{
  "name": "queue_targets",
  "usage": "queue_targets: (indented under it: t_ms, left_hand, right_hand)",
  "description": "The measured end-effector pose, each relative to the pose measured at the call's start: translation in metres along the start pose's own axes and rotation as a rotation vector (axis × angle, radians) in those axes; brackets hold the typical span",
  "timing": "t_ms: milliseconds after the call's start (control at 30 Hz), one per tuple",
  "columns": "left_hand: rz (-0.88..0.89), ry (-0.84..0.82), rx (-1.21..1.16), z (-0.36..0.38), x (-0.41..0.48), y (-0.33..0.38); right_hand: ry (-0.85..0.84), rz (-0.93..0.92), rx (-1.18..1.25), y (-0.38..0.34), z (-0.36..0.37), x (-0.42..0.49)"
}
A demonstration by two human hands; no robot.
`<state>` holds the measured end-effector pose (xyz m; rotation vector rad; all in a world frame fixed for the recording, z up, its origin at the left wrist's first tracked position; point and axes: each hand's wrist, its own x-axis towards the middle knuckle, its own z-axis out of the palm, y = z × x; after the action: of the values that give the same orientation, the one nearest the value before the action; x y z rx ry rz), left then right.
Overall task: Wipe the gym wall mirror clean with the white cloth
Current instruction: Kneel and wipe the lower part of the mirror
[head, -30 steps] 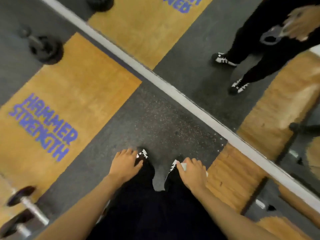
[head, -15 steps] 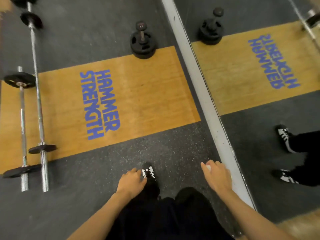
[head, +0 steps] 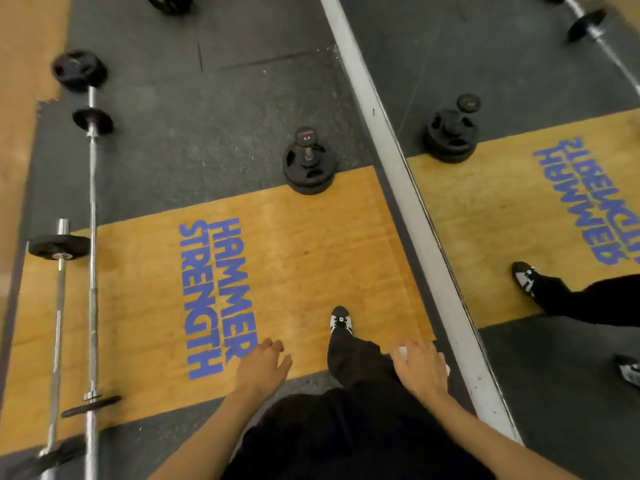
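Observation:
The wall mirror (head: pixel 540 81) fills the right side, above a white base strip (head: pixel 408 188) that runs diagonally across the floor. My right hand (head: pixel 420 370) hangs low beside that strip and grips the white cloth (head: pixel 403 351), of which only small bits show past the fingers. My left hand (head: pixel 263 362) hangs over the wooden platform with fingers loosely curled and holds nothing. Neither hand touches the mirror. My legs and shoes are reflected in the mirror at the right.
A wooden lifting platform (head: pixel 311 258) with blue lettering lies underfoot. Two barbells (head: pixel 91 209) lie along the left. A stack of weight plates with a dumbbell (head: pixel 308 164) stands ahead near the strip. My left foot (head: pixel 341 320) is forward on the platform.
The view has advanced along the mirror: the platform and the plate stack are closer, and my foot now stands on the wood. Both hands stay low, the cloth still in the right.

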<state>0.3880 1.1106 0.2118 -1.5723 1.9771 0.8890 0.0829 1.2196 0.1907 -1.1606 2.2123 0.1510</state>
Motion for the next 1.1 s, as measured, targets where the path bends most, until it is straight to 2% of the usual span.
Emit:
queue_targets:
  t_ms: [133, 300, 400, 567, 700, 800, 933, 1100]
  left_hand:
    - [-0.151, 0.045, -0.16, -0.068, 0.049, -0.014]
    - [-0.147, 0.103, -0.281, -0.16, 0.135, 0.003]
    - [-0.073, 0.113, -0.267, -0.227, 0.217, 0.015]
    - [0.112, 0.102, -0.167, -0.35, 0.359, 0.034]
    - [0.233, 0.105, -0.134, -0.445, 0.444, 0.05]
    - [0.289, 0.109, -0.12, -0.503, 0.494, 0.064]
    - [0.26, 0.075, -0.256, -0.544, 0.563, 0.08]
    - [0.157, -0.026, -0.554, -0.547, 0.631, 0.087]
  right_hand:
    - [0.009, -0.143, 0.119, -0.092, -0.084, 0.113]
    - [0.037, -0.276, 0.197, -0.178, -0.158, 0.219]
    - [0.071, -0.261, 0.222, -0.214, -0.187, 0.282]
    - [0.124, -0.127, 0.147, -0.25, -0.215, 0.368]
    - [0.177, -0.052, 0.183, -0.297, -0.248, 0.432]
    - [0.15, -0.028, 0.213, -0.349, -0.272, 0.477]
    - [0.203, -0.078, 0.33, -0.408, -0.293, 0.551]
    - [0.275, -0.142, 0.448, -0.464, -0.285, 0.648]
